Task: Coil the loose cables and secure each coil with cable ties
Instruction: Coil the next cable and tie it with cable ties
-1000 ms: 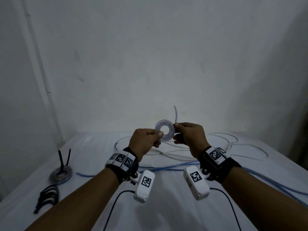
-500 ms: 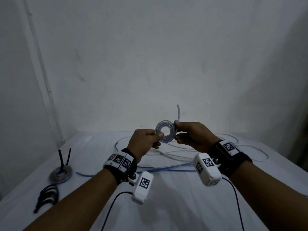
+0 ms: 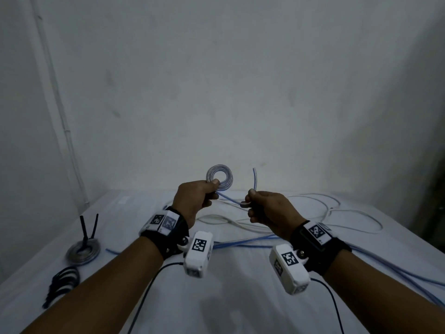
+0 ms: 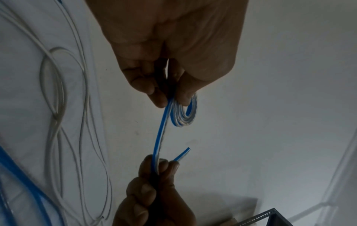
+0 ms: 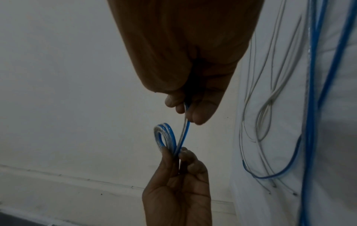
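Observation:
A small flat coil (image 3: 219,176) of blue-and-clear cable is held up above the table, and my left hand (image 3: 213,186) pinches its lower edge between thumb and fingers. From the coil a short straight stretch of cable (image 4: 160,134) runs to my right hand (image 3: 250,196), which pinches it. The cut free end (image 3: 254,175) sticks up past the right thumb. In the right wrist view the coil (image 5: 164,134) sits just above the left fingertips (image 5: 185,154). The two hands are a short way apart.
Loose white cables (image 3: 265,225) and long blue cables (image 3: 252,244) lie spread on the white-covered table (image 3: 228,297). At the left sit a finished coil with black ties standing up (image 3: 83,249) and a bunch of black cable ties (image 3: 62,283). A wall stands close behind.
The hands have drawn apart. My right hand moved right and down, pulling a short length of cable off the coil, while the left hand lifted the coil slightly.

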